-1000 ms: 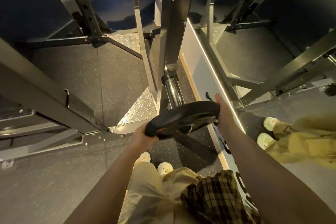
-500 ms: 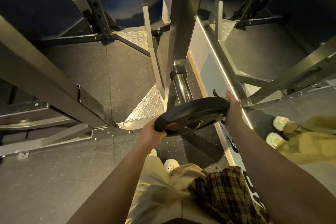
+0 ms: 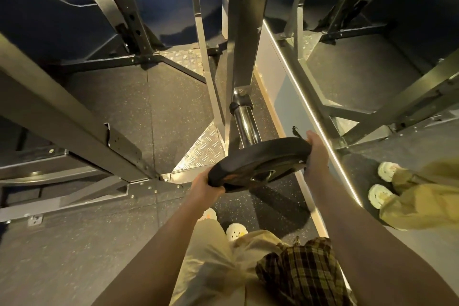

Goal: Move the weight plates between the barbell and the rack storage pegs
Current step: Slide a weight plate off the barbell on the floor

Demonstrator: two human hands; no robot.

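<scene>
The black weight plate (image 3: 258,161) hangs tilted at the near end of the chrome peg (image 3: 244,123) on the rack upright (image 3: 244,32), open rubber floor (image 3: 154,112) below, left hand (image 3: 207,185) curled round its near-left rim and right hand (image 3: 316,154) gripping its far-right rim.

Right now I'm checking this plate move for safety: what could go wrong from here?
1. The weight plate is held only at opposite rim edges by the left hand and right hand; a slip could drop it toward the shoes directly below.
2. It appears to sit at the tip of the chrome peg; if its hole misses or catches, it may tilt suddenly.
</scene>
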